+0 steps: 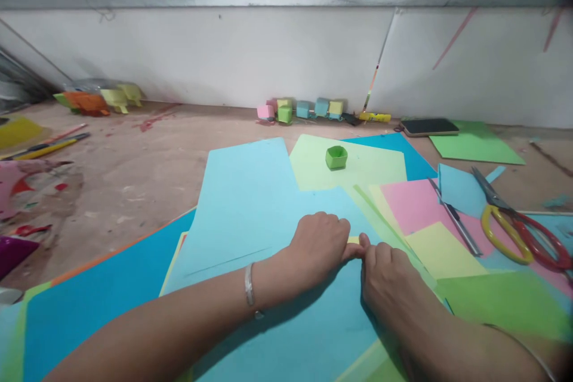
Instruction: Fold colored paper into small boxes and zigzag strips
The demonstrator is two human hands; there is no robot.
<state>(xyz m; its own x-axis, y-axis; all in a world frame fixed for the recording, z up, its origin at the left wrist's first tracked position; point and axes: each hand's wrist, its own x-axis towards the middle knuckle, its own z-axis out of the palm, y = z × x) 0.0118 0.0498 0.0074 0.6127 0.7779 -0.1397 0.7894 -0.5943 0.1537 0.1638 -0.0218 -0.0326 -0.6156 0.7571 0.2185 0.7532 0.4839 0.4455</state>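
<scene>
My left hand [320,248] and my right hand [387,274] meet thumb to thumb over a light blue paper sheet [242,197]. Between the thumbs a small piece of yellow paper [353,240] shows, and both hands are closed on it. Most of that piece is hidden by the fingers. Beyond the hands a small green folded paper box [336,158] sits upright, its top uncovered, on a pale green sheet [376,161].
Scissors [514,221] and a craft knife [459,221] lie at right among coloured sheets [447,245]. A phone [430,126], a yellow tube [375,117] and small paper cubes [303,109] stand along the wall. Pencils [54,146] and orange paper shapes [89,102] are at left.
</scene>
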